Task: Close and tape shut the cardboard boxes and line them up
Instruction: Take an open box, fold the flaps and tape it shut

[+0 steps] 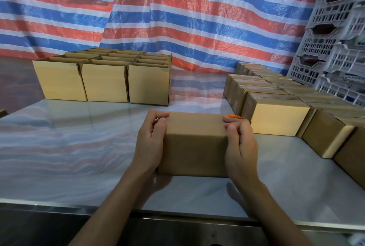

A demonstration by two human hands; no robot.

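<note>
One box (194,147): left hand (151,139), right hand (240,143) apparently grip its side edges.

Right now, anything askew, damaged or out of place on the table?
Nothing stands out. The box gripped by the left hand and right hand looks square and closed. The open boxes at back left and closed boxes at right stand in tidy rows. An orange object peeks from behind it, but I cannot identify it.

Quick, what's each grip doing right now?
Left grip: holds the box at its left end.
Right grip: holds the box at its right end.
</note>
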